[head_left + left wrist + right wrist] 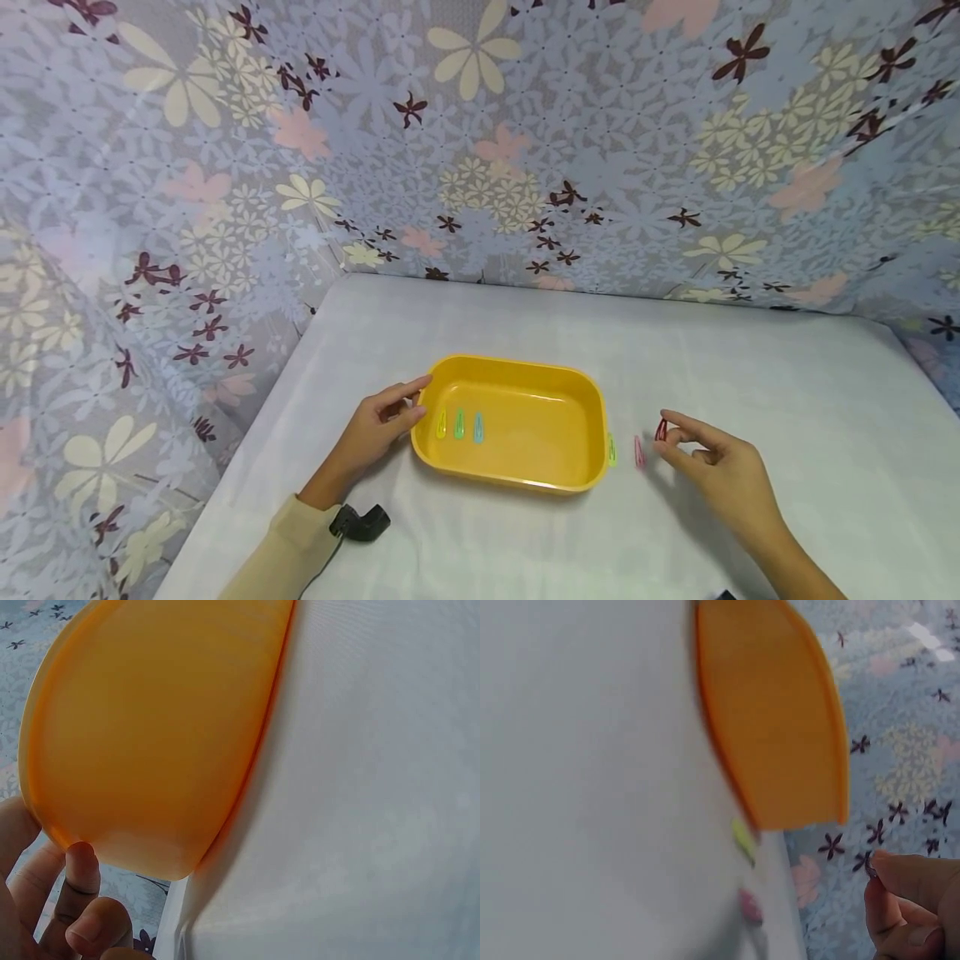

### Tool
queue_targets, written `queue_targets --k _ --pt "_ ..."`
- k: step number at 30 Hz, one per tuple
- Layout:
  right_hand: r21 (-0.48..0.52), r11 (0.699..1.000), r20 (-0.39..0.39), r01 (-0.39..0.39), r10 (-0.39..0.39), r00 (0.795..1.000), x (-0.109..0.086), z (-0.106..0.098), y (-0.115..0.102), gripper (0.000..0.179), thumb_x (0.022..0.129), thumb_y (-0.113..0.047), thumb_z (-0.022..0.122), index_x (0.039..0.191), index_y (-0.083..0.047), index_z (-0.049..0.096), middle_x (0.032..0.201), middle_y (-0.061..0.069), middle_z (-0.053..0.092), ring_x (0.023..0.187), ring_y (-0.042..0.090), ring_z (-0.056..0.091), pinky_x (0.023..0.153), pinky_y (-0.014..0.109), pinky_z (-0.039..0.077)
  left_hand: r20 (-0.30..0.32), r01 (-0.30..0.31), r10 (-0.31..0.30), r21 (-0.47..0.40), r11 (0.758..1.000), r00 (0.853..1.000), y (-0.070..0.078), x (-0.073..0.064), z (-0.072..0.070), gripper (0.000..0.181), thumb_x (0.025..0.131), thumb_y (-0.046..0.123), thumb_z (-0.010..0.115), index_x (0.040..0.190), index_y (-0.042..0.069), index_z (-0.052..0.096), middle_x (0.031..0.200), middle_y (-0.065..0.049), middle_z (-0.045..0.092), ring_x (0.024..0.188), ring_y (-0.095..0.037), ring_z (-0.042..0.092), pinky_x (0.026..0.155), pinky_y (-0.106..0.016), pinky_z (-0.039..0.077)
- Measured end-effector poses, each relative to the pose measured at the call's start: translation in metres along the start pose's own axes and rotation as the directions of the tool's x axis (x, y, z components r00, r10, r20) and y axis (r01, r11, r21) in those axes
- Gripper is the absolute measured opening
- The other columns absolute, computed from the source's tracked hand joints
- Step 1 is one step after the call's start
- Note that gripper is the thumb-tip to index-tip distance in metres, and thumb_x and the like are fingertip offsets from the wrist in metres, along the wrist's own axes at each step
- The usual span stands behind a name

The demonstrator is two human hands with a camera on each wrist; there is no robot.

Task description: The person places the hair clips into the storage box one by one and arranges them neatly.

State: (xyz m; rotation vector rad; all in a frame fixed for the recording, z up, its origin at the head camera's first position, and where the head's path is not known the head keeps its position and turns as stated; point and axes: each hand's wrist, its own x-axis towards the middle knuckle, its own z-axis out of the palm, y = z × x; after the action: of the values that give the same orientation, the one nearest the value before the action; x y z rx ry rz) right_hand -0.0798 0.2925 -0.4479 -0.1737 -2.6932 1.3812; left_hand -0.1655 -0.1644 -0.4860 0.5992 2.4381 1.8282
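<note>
floral backdrop [540,150] (cream, pink, maroon blooms) | behind, beside | white table [787,375]

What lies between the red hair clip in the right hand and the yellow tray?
A pink clip and, beside the tray, a green clip; the red clip looks raised, so they probably won't block it.

At four o'clock, the bare right hand [915,907] pinches what seems a small dark clip [871,866]. A smooth, curved orange tray [772,712] sits at one o'clock; toward five, a slim yellow-green clip [742,840] and blurred pink clip [751,906] lie on white cloth [585,780].
</note>
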Motion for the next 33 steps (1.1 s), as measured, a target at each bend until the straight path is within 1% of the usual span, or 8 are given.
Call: queue_targets --k 6,12,16,19,22,24,29,33 --pt "0.031 0.998 0.036 0.059 -0.061 0.998 0.004 0.005 -0.018 0.05 0.089 -0.035 0.081 0.132 -0.014 0.069 0.093 -0.005 0.07 0.047 0.009 0.036 0.038 0.03 0.029 -0.001 0.007 -0.007 -0.012 1.0 1.0 0.0 -0.001 -0.001 0.042 0.1 0.015 0.069 0.141 0.013 0.064 0.102 -0.008 0.056 0.085 -0.02 0.049 0.066 -0.023 0.041" --pt "0.079 0.991 0.081 0.108 -0.114 0.99 0.01 0.014 -0.039 0.048 0.089 -0.034 0.081 0.132 -0.016 0.07 0.095 -0.001 0.071 0.045 0.008 0.034 0.037 0.031 0.029 -0.002 0.023 -0.023 -0.018 1.0 1.0 0.001 -0.001 -0.001 0.042 0.099 0.016 0.069 0.141 0.015 0.064 0.102 -0.008 0.057 0.086 -0.021 0.049 0.066 -0.022 0.041" --pt "0.111 0.987 0.112 0.12 -0.132 0.985 0.015 0.024 -0.052 0.047 0.088 -0.033 0.082 0.131 -0.017 0.07 0.095 0.001 0.071 0.044 0.013 0.041 0.037 0.03 0.032 0.0 0.024 -0.024 -0.013 1.0 1.0 0.0 0.0 -0.001 0.042 0.099 0.017 0.069 0.141 0.015 0.064 0.103 -0.008 0.057 0.087 -0.021 0.05 0.067 -0.022 0.042" --pt "0.114 0.986 0.141 0.125 -0.14 0.98 0.018 0.031 -0.062 0.048 0.087 -0.033 0.083 0.13 -0.016 0.071 0.095 0.001 0.071 0.044 0.014 0.042 0.039 0.028 0.035 0.001 0.023 -0.023 -0.006 1.0 1.0 0.0 0.0 -0.001 0.043 0.099 0.017 0.069 0.142 0.016 0.063 0.103 -0.007 0.057 0.087 -0.021 0.049 0.068 -0.022 0.041" --pt "0.097 0.985 0.164 0.145 -0.16 0.973 0.02 0.036 -0.069 0.049 0.086 -0.033 0.084 0.129 -0.013 0.072 0.095 0.002 0.071 0.045 0.009 0.035 0.04 0.026 0.032 0.003 0.021 -0.021 0.0 1.0 1.0 0.0 0.0 0.0 0.043 0.1 0.018 0.069 0.142 0.017 0.063 0.103 -0.007 0.057 0.086 -0.021 0.049 0.067 -0.022 0.04" --pt "0.093 0.982 0.174 0.162 -0.176 0.969 0.021 0.039 -0.074 0.048 0.086 -0.032 0.084 0.128 -0.012 0.072 0.094 0.002 0.071 0.046 0.007 0.032 0.041 0.025 0.03 0.006 0.02 -0.02 0.0 1.0 1.0 0.0 0.0 0.0 0.043 0.1 0.018 0.069 0.142 0.017 0.063 0.103 -0.006 0.057 0.085 -0.02 0.049 0.066 -0.022 0.04" --pt "0.081 0.978 0.191 0.194 -0.207 0.96 0.027 0.05 -0.086 0.044 0.085 -0.029 0.085 0.125 -0.014 0.074 0.093 0.0 0.071 0.047 0.006 0.033 0.042 0.023 0.03 0.008 0.017 -0.016 -0.012 1.0 1.0 0.001 0.0 -0.001 0.043 0.1 0.017 0.069 0.142 0.017 0.063 0.103 -0.007 0.058 0.084 -0.02 0.048 0.065 -0.022 0.039" --pt "0.084 0.977 0.207 0.196 -0.21 0.956 0.032 0.062 -0.095 0.041 0.085 -0.027 0.085 0.123 -0.016 0.075 0.091 -0.003 0.071 0.047 0.007 0.034 0.044 0.022 0.031 0.012 0.013 -0.013 -0.017 1.0 1.0 0.002 0.0 -0.001 0.043 0.1 0.016 0.068 0.142 0.016 0.063 0.103 -0.008 0.057 0.083 -0.02 0.047 0.065 -0.022 0.039"
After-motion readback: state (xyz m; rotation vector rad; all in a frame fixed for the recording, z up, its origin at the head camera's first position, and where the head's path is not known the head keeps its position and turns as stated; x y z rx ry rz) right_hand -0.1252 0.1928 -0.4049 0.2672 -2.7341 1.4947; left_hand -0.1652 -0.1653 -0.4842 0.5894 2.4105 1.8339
